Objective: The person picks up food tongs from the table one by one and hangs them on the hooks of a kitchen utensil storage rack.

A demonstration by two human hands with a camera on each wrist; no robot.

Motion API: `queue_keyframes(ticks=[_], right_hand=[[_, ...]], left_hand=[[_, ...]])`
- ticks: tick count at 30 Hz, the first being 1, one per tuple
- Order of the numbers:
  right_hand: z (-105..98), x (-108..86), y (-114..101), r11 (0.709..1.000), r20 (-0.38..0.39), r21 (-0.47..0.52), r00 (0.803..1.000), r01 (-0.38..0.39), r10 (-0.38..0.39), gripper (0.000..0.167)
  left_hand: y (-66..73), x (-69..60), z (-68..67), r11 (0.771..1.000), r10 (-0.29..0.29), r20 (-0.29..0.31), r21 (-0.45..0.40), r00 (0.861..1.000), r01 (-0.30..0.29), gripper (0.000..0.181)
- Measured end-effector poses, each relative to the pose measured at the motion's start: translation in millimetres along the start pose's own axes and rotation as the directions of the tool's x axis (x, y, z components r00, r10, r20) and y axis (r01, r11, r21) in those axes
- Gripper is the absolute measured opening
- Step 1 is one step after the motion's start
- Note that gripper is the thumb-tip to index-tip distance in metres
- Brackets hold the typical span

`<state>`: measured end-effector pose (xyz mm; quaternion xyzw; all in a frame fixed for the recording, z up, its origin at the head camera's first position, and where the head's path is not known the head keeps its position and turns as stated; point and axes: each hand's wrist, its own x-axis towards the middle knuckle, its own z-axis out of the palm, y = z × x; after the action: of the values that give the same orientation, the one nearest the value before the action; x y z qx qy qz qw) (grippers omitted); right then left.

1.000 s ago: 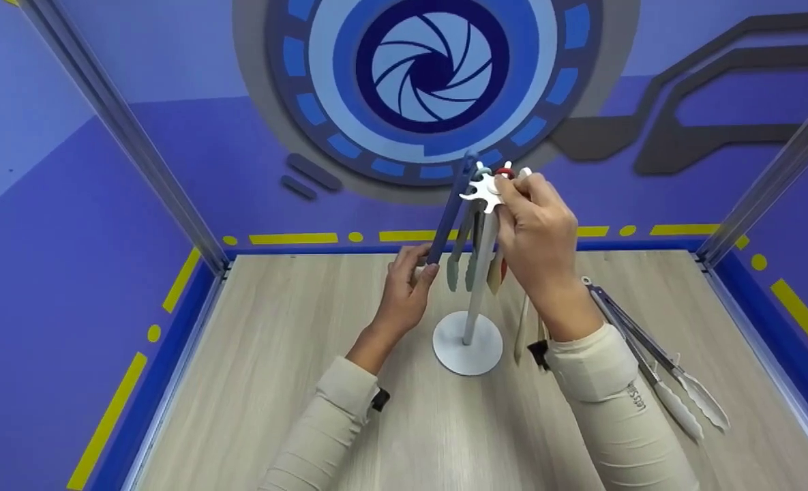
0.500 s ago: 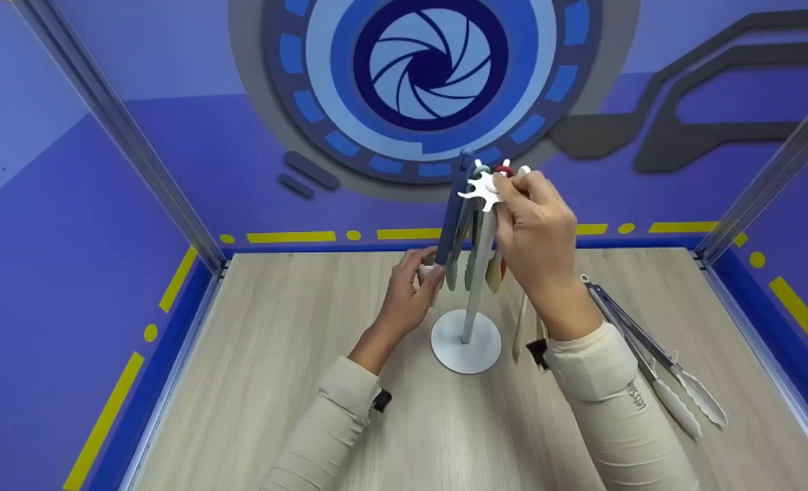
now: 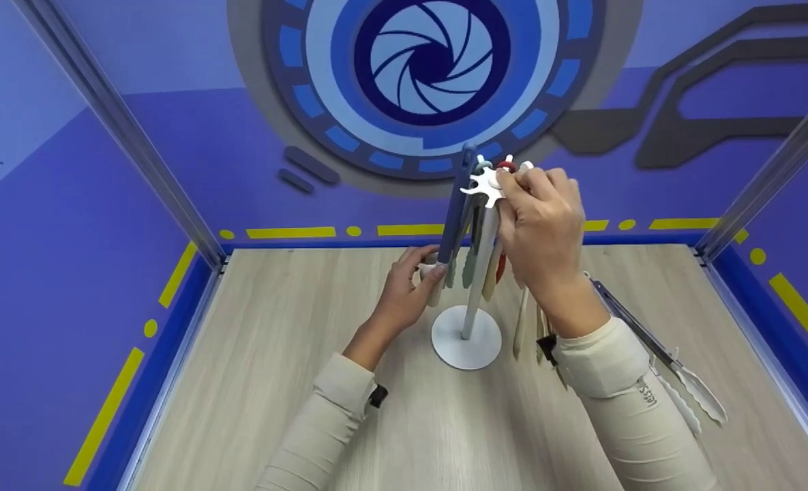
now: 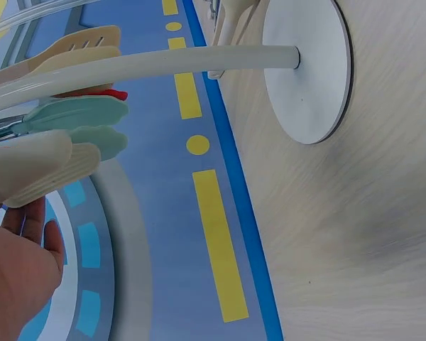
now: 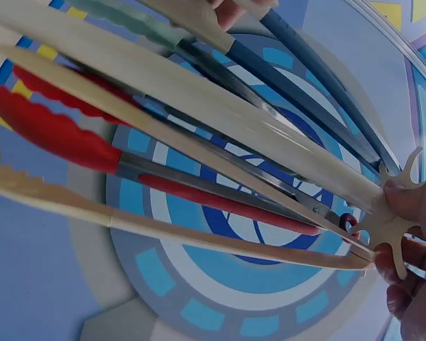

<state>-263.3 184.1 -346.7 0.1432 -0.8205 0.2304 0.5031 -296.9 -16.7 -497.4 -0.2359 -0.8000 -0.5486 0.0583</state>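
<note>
A pair of tongs [image 3: 453, 218] with dark blue handles and cream tips stands nearly upright at the left of a white utensil stand [image 3: 467, 351]. My left hand [image 3: 404, 290] grips it low, round the cream tips [image 4: 50, 167]. Its upper end is against the hooked top [image 3: 484, 185]; whether it hangs there by itself I cannot tell. My right hand [image 3: 545, 221] pinches that top between thumb and fingers. Green-tipped tongs [image 4: 78, 114], red tongs [image 5: 57, 135] and wooden tongs [image 5: 50, 199] hang from the stand.
Another pair of tongs [image 3: 639, 324], with pale tips, lies on the wooden tabletop [image 3: 274, 382] at the right, partly behind my right forearm. Blue printed walls [image 3: 172, 157] and metal posts [image 3: 121, 136] enclose the back and sides.
My left hand has brought the blue-handled tongs rightward, closer to the pole and steeper. My right hand stays on the hooked top, and the hanging tongs have turned slightly.
</note>
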Motion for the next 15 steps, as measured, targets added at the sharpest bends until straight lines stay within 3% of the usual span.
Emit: queue_keyframes(ticks=[15], right_hand=[[4.2, -3.7, 6.3, 0.998, -0.023, 0.06, 1.0, 0.019, -0.018, 0.027]], left_hand=[[3.4, -0.7, -2.2, 1.0, -0.021, 0.027, -0.016, 0.999, 0.022, 0.049]])
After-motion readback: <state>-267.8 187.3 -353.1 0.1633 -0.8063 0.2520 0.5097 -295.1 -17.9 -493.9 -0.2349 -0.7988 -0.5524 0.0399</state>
